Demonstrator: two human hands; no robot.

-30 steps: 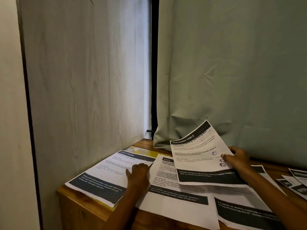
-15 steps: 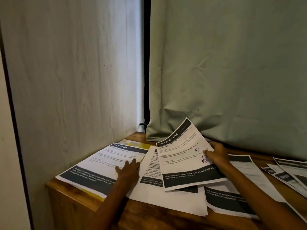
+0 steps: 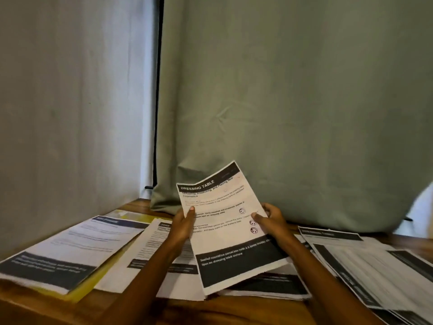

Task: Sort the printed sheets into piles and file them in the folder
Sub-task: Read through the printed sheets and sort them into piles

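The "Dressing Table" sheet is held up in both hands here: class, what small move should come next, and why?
Probably lower the "Dressing Table" sheet onto whichever pile matches its heading. The left hand and right hand each pinch a side edge, so it hangs above the table, not yet sorted. Several piles lie below; the blue-headed pile rests on a yellow folder.

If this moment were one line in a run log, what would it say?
step: sorting | both hands hold DRESSING TABLE sheet raised | left hand | right hand | other sheets on wooden table
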